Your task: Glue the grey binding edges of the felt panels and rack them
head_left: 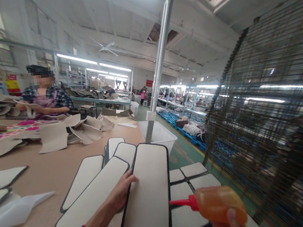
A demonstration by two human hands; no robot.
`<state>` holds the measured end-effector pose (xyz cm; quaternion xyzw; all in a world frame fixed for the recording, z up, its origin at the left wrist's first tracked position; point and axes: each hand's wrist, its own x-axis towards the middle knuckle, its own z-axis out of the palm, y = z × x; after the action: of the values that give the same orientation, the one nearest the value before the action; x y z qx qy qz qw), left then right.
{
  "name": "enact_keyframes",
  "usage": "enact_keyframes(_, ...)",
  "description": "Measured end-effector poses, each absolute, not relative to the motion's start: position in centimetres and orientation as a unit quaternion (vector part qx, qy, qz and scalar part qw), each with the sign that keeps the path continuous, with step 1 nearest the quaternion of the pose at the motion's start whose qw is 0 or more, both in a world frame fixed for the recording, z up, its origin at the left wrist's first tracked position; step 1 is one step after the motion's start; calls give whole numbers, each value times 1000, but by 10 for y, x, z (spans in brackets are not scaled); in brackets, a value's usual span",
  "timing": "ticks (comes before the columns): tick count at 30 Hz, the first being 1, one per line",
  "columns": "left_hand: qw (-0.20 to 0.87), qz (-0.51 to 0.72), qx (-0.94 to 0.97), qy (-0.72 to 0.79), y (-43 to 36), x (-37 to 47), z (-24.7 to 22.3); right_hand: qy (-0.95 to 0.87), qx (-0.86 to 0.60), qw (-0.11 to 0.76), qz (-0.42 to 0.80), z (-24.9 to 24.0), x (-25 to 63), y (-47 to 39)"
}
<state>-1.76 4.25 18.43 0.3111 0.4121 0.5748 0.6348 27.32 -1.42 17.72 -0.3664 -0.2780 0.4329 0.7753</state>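
Observation:
My left hand (123, 191) grips the left edge of a long pale panel (150, 185) with a dark border, fingertips on its top face. The panel is tilted above the table. In my right hand (230, 223) is a squeeze bottle (220, 203) of amber liquid, its red nozzle (183, 201) pointing left at the panel's right edge. Under and left of my left hand lie other dark-edged panels, among them a long one (95, 197) and a shorter one (84, 179). More pale panels (190, 213) lie below and right of the held one.
Grey-beige pieces (53, 137) are heaped on the brown table (37, 156), where a person (45, 98) works at the far left. A metal post (160, 66) and a white bin (159, 128) stand ahead. A tall wire rack (260, 106) fills the right. Translucent sheeting (18, 212) lies near left.

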Motion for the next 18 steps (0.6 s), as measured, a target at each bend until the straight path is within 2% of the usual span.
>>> enact_keyframes(4, 645, 546, 377, 380, 39, 6, 178, -296, -353, 799, 386, 182, 274, -1)
enact_keyframes(12, 705, 484, 375, 358, 29, 46, 181, -314, -344, 837, 286, 202, 282, 19)
enact_keyframes(18, 728, 466, 324, 386, 26, 60, 180, -340, -407, 762, 372, 137, 294, -33)
